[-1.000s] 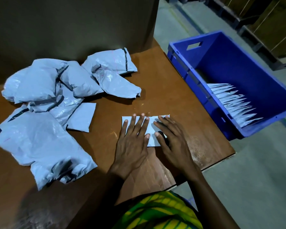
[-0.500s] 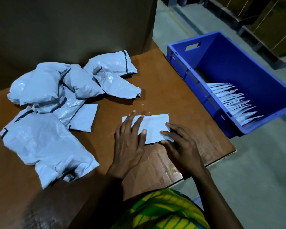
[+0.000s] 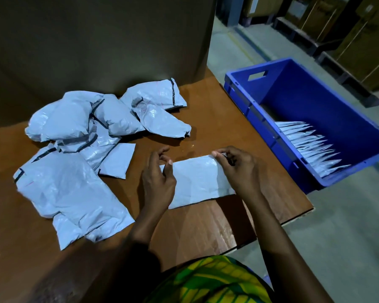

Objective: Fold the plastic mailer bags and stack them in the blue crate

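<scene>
A pale grey folded mailer bag [image 3: 197, 180] lies on the brown table [image 3: 206, 228] in front of me. My left hand [image 3: 159, 182] pinches its far left corner between thumb and fingers. My right hand [image 3: 236, 169] pinches its far right corner. A heap of unfolded grey mailer bags [image 3: 79, 145] with dark strips covers the table's left half. One small folded bag [image 3: 117, 160] lies beside the heap. To the right, lower than the table, stands the blue crate [image 3: 249, 110]. It holds a row of several folded bags [image 3: 311, 147] standing on edge.
A tall brown cardboard wall [image 3: 96, 40] rises behind the table. The table's right edge [image 3: 302, 213] ends next to the crate, with grey floor [image 3: 348, 237] beyond. Dark pallets [image 3: 328, 40] with cartons stand at the far right.
Both hands went from pressing flat on the bag to pinching its far corners. The bag now shows wider than before, and the view has shifted slightly.
</scene>
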Demonstrator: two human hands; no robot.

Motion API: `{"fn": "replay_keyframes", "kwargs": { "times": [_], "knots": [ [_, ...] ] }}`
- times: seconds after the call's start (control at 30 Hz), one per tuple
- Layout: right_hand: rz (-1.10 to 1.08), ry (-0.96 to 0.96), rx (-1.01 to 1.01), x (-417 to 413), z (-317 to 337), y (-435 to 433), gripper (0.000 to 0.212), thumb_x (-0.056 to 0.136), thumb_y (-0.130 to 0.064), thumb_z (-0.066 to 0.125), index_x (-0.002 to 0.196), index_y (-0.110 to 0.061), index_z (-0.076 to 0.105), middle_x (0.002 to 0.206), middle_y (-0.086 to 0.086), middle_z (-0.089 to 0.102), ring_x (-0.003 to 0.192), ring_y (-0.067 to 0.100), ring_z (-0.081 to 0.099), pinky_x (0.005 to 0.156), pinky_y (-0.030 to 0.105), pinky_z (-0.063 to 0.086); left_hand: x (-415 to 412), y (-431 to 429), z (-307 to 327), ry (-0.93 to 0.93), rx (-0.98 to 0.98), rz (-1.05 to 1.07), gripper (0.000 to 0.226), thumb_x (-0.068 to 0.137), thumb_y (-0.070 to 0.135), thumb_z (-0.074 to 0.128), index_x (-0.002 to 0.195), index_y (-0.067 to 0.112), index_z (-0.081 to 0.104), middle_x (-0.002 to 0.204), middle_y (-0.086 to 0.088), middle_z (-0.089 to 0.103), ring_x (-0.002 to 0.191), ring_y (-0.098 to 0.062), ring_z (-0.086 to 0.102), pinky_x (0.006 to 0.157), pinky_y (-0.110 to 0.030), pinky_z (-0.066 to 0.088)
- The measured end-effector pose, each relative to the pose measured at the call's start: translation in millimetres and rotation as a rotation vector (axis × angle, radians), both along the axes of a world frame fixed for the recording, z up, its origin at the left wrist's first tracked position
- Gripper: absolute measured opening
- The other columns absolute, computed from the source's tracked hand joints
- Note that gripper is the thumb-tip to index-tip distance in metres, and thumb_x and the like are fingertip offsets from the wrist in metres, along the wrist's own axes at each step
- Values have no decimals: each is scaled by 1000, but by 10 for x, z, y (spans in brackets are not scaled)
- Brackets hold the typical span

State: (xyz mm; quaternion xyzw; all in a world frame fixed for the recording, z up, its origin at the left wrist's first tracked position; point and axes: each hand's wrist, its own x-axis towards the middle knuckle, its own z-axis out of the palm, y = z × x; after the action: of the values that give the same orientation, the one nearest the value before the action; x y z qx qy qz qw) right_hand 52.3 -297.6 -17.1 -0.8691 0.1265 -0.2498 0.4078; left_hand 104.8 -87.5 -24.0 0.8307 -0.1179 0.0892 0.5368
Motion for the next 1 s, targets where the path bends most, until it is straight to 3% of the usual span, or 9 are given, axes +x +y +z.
{"fn": "replay_keyframes", "kwargs": {
  "times": [0.07, 0.13, 0.2, 0.27, 0.37, 0.5, 0.83, 1.0],
  "knots": [
    [-18, 118, -101, 64, -158, -36, 15, 98, -30, 73, 104, -18, 80, 99, 0, 77, 89, 19, 70, 76, 40, 56, 90, -18, -211, -15, 179, -26, 25, 103, 9, 58, 127, 14, 64, 115, -7, 64, 105, -20, 60, 88, -40, 54],
    [-16, 140, -361, 56, -297, 8, 24, 98, -29, 71, 116, -15, 76, 117, 8, 72, 106, 30, 65, 87, 40, 52, 86, -21, -355, -85, 427, -67, 28, 103, 10, 59, 131, 11, 65, 128, -14, 65, 117, -34, 59, 96, -52, 53],
    [60, 103, -447, 7, -324, 134, 31, 101, -29, 65, 127, -15, 71, 136, 10, 66, 124, 31, 59, 101, 41, 47, -14, -22, -420, -139, 564, -90, 38, 107, 19, 52, 144, 11, 58, 149, -15, 55, 139, -37, 48, 112, -52, 43],
    [163, 99, -463, -65, -338, 277, 38, 107, -36, 54, 138, -17, 65, 152, 7, 56, 142, 27, 47, 115, 41, 37, -177, -51, -461, -168, 635, -160, 51, 110, 31, 37, 157, 11, 42, 166, -11, 34, 156, -30, 25, 124, -46, 25],
    [217, 214, -501, -173, -426, 374, 50, 112, -44, 31, 156, -24, 47, 167, -1, 37, 158, 17, 22, 124, 46, 27, -385, -104, -542, -175, 736, -246, 62, 110, 37, 25, 165, 9, 18, 174, -8, 8, 161, -25, 1, 130, -46, 11],
    [196, 271, -545, -267, -501, 414, 52, 113, -40, 26, 162, -27, 36, 171, -5, 27, 161, 15, 10, 127, 48, 21, -440, -117, -518, -176, 817, -266, 64, 108, 35, 25, 165, 9, 14, 174, -10, 6, 161, -28, -1, 129, -51, 13],
    [162, 285, -528, -137, -544, 414, 47, 110, -33, 38, 155, -26, 49, 166, -5, 38, 161, 19, 10, 127, 48, 22, -336, -150, -460, -150, 866, -267, 61, 106, 33, 27, 160, 6, 33, 169, -14, 26, 159, -32, 14, 126, -54, 21],
    [192, 240, -502, -242, -505, 398, 48, 112, -36, 37, 158, -24, 44, 168, -4, 34, 161, 18, 12, 127, 49, 21, -408, -118, -452, -161, 842, -254, 61, 108, 34, 30, 164, 10, 22, 173, -10, 14, 161, -29, 4, 127, -54, 18]
  ]
}}
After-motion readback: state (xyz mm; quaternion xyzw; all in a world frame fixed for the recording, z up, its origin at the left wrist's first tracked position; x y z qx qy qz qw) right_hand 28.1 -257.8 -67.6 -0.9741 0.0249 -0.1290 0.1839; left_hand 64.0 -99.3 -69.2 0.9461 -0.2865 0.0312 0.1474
